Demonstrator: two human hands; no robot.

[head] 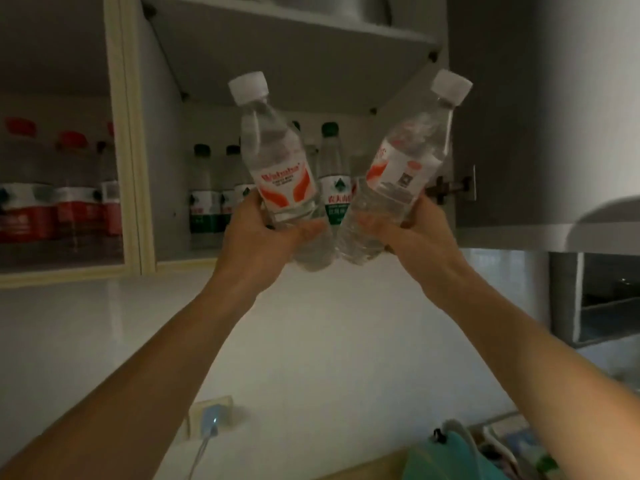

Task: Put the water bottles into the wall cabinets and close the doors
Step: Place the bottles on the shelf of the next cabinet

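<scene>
Left hand (263,233): grips white-capped Wahaha bottle (277,161), tilted left.
Right hand (408,233): grips second white-capped bottle (398,174), tilted right; the two bases close together.
Open wall cabinet (166,188): green-labelled bottles (334,181) on shelf.
Glass-door cabinet (119,140): red-capped bottles (69,199).

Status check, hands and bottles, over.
Left hand grips one white-capped bottle, right hand another. Both outside open cabinet. Green-label bottles crowd shelf.

Two bare forearms with no sleeves, left hand (258,233) with dark-painted nails, right hand (412,230) unadorned
</scene>
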